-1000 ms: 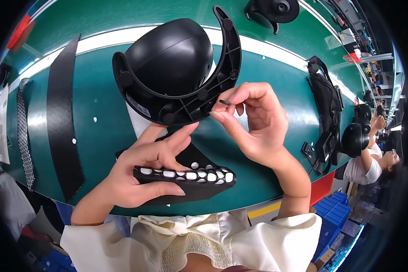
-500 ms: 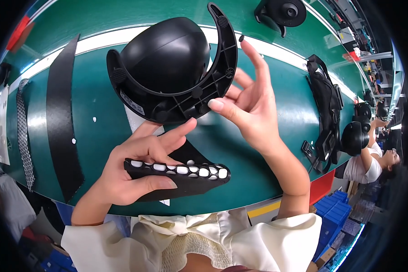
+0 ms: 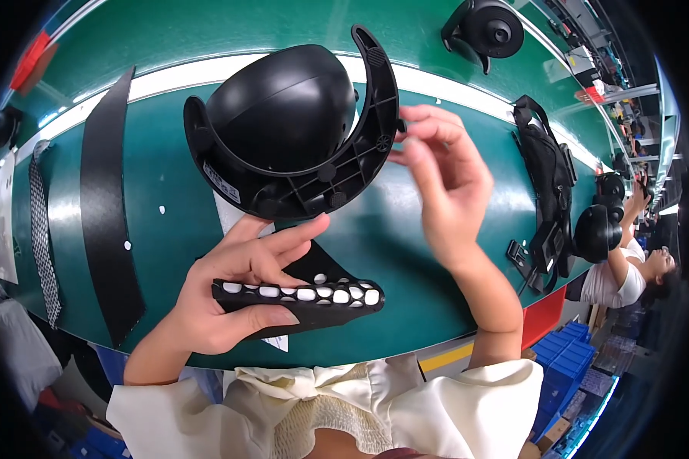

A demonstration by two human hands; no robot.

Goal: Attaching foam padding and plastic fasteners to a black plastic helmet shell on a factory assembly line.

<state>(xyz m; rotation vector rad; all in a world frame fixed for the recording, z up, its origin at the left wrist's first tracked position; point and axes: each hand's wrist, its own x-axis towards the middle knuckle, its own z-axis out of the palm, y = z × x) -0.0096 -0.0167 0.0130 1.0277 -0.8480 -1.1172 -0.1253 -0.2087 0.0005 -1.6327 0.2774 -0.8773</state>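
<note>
Clutching bent white-dotted black sheet [image 3: 331, 312] in left hand [image 3: 207, 306]; pinching small dark pad [image 3: 403, 127] in right hand [image 3: 455, 183], beside black curved base [image 3: 349, 182].

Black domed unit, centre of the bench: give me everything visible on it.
The black domed unit looks like moulded plastic: a smooth, glossy dome with a faint seam, framed by a crescent base with two upswept horns. The base's ribbed underside faces the wearer, showing a spoked round moulding, dark pads and a white label at lower left. It sits over the green bench. The left hand's fingertips meet its lower edge; the right hand is at its right edge, contact unclear.
</note>
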